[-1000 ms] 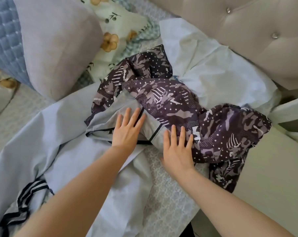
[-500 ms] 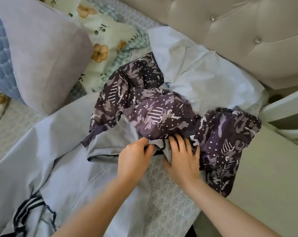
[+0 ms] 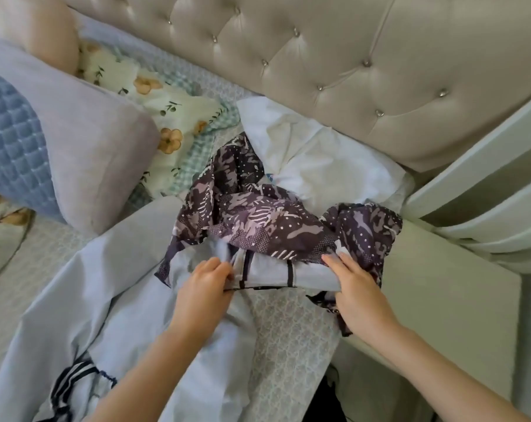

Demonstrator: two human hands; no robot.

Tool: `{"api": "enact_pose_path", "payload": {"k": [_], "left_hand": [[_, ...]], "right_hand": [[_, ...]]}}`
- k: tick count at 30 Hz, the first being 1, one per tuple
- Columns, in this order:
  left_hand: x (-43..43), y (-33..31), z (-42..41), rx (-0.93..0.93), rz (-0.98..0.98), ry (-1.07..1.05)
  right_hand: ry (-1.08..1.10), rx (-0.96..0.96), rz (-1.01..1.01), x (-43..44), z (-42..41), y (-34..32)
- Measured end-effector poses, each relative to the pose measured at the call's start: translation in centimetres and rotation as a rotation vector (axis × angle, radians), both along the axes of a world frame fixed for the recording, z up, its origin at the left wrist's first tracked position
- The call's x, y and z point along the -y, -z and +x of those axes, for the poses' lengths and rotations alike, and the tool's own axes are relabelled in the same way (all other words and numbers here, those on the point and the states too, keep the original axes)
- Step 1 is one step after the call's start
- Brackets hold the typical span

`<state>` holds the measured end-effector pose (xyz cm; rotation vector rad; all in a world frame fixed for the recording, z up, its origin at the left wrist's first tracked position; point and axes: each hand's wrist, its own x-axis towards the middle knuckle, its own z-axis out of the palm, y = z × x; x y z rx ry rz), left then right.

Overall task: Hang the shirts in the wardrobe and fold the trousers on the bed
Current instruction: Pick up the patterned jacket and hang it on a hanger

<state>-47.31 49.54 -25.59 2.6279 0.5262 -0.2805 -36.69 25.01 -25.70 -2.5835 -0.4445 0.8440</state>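
The left hand (image 3: 203, 287), nearest, pinches one end of a banded edge of the pale blue-grey garment with dark stripes (image 3: 121, 300), fingers curled into the cloth. The right hand (image 3: 358, 290) grasps the other end, fingers over the top, so the band is drawn fairly taut between them. With its short dark loops the band looks like a trouser waistband, though the bunched cloth leaves that uncertain. The rest of this garment trails to the near left across the pale lattice-patterned bed cover (image 3: 291, 336).

Just beyond the hands, the crumpled dark purple patterned garment (image 3: 258, 220) lies partly over the band. Behind it the rumpled white cloth (image 3: 319, 166) rests against the tufted beige headboard (image 3: 349, 71).

The step in hand seems to be freeing the trousers for folding. The next move calls for drawing the band out from under the purple piece and laying the legs flat.
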Motion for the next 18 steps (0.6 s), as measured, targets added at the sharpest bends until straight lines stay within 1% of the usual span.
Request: {"api": "enact_pose_path", "payload": {"k": [2, 4, 6, 8, 9, 11, 15, 18], "left_hand": [[-0.8, -1.4, 0.2, 0.043, 0.028, -0.049], [-1.6, -3.1, 0.7, 0.112, 0.084, -0.056], [-2.5, -4.8, 1.2, 0.164, 0.199, -0.043], [-2.8, -6.5, 1.9, 0.188, 0.245, -0.106], [-2.6, -7.5, 2.3, 0.199, 0.214, -0.156], [-1.6, -9.7, 3.5, 0.260, 0.092, -0.242], [2.2, -15.6, 6.5, 0.470, -0.231, -0.353], [5.3, -20.5, 8.1, 0.633, -0.389, -0.384]], "right_hand": [[-0.062, 0.040, 0.011, 0.3, -0.1, -2.2], [-0.067, 0.069, 0.049, 0.6, 0.3, -4.7], [-0.015, 0.098, 0.121, 1.1, 0.7, -7.4], [0.066, 0.113, 0.208, 1.7, 1.1, -10.1], [0.112, 0.118, 0.258, 2.0, 1.1, -11.5], [0.208, 0.139, 0.379, 2.5, 1.2, -14.1], [0.460, 0.203, 0.608, 4.0, 1.4, -19.0], [0.592, 0.258, 0.752, 5.6, 1.4, -22.6]]}}
